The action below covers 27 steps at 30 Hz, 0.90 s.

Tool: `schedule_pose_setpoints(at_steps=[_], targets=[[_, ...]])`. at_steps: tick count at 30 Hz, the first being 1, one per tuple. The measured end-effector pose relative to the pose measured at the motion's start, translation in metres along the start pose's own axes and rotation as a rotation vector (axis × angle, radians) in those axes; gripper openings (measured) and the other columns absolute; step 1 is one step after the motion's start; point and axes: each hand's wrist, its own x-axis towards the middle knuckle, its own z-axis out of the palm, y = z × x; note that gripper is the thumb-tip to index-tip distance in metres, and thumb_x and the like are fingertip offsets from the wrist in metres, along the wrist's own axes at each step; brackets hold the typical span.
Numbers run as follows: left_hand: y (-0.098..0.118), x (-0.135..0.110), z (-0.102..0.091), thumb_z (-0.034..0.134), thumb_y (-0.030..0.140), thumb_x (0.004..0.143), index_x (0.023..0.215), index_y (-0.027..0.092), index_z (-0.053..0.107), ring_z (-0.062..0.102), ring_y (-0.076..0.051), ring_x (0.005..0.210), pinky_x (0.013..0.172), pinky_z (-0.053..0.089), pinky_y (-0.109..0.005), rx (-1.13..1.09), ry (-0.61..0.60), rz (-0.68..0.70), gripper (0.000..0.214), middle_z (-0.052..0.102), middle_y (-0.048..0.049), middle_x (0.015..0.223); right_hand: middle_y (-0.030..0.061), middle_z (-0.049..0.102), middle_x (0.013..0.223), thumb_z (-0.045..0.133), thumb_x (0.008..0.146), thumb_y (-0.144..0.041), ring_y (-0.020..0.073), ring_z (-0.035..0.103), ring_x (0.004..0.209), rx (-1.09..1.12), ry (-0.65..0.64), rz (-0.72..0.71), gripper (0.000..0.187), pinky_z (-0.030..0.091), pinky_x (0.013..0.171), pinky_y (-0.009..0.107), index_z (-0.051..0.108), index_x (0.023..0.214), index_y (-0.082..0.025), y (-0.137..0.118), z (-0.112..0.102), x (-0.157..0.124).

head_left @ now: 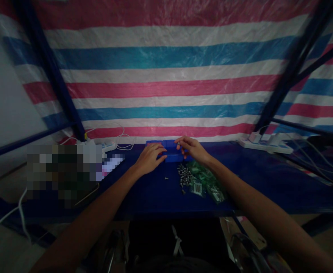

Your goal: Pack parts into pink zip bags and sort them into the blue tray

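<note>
Left hand point(150, 155) and right hand point(194, 148) at a blue box point(173, 157)

The box lies near the far edge of the blue table point(149, 195), straight ahead of the person, with a pinkish part showing at its left end. The left hand comes down over the box's left half, palm down. Its grip stands apart, the thumb nearer the person than the fingertips, both at the box; whether they press on it cannot be told. The right hand is over the box's right end, fingers bent and thumb close to them. Whether that grip is clamped on anything small is too dim to tell.

Just in front of the box's right part is a loose heap of screws point(185, 176). Green bags point(205, 178) lie against the heap's right side, below the right forearm, with metal pieces showing through the nearest ones. A single screw point(166, 178) lies apart, left of the heap.

A white power strip point(268, 146) with plugs in it sits at the table's far right. At the left, a masked patch point(61, 178) hides what lies there; a white cable point(132, 146) loops beside it. Behind the table hangs a striped sheet point(166, 58), between two slanting blue posts point(51, 72).
</note>
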Motion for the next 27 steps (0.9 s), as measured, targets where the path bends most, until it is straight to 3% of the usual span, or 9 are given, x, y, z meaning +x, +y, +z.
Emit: schedule_pose_setpoints(at_steps=[10, 16, 21, 24, 27], targets=[[-0.001, 0.0, 0.001, 0.06, 0.039, 0.105, 0.129, 0.024, 0.069, 0.056, -0.026, 0.134, 0.118, 0.042, -0.047, -0.005, -0.002, 0.002, 0.03, 0.066, -0.008, 0.137, 0.0026, 0.062, 0.085, 0.079, 0.084, -0.045, 0.011, 0.045, 0.063, 0.257, 0.031, 0.158, 0.032, 0.039, 0.051, 0.022, 0.073, 0.102, -0.02, -0.005, 0.0, -0.003], [-0.001, 0.0, 0.001, 0.059, 0.04, 0.105, 0.129, 0.023, 0.069, 0.055, -0.027, 0.136, 0.119, 0.041, -0.047, 0.0, -0.009, 0.002, 0.031, 0.067, -0.008, 0.136, 0.0007, 0.061, 0.086, 0.079, 0.085, -0.051, 0.0101, 0.044, 0.061, 0.217, 0.054, 0.121, 0.036, 0.038, 0.051, 0.023, 0.072, 0.104, -0.021, -0.001, -0.001, 0.0], [-0.001, 0.0, 0.001, 0.059, 0.04, 0.105, 0.129, 0.024, 0.069, 0.054, -0.027, 0.137, 0.119, 0.04, -0.048, 0.003, -0.016, -0.008, 0.031, 0.067, -0.0078, 0.137, 0.0019, 0.061, 0.088, 0.067, 0.092, -0.044, 0.0128, 0.049, 0.056, -0.122, 0.128, -0.073, 0.028, 0.042, 0.051, 0.029, 0.067, 0.111, -0.023, 0.006, -0.004, 0.004], [-0.001, 0.0, 0.002, 0.059, 0.041, 0.105, 0.129, 0.023, 0.068, 0.055, -0.027, 0.137, 0.119, 0.041, -0.048, -0.003, -0.013, -0.002, 0.031, 0.067, -0.0078, 0.137, 0.0042, 0.063, 0.091, 0.063, 0.095, -0.036, 0.0174, 0.056, 0.067, -0.455, 0.22, -0.299, 0.023, 0.046, 0.062, 0.033, 0.066, 0.114, -0.024, 0.008, -0.006, 0.003], [-0.001, 0.0, 0.002, 0.06, 0.04, 0.104, 0.129, 0.023, 0.068, 0.055, -0.027, 0.137, 0.119, 0.04, -0.048, -0.005, -0.009, 0.002, 0.031, 0.067, -0.0082, 0.137, 0.0069, 0.062, 0.097, 0.061, 0.097, -0.027, 0.0195, 0.058, 0.077, -0.724, 0.228, -0.472, 0.015, 0.047, 0.073, 0.035, 0.067, 0.11, -0.023, 0.006, -0.007, -0.001]])
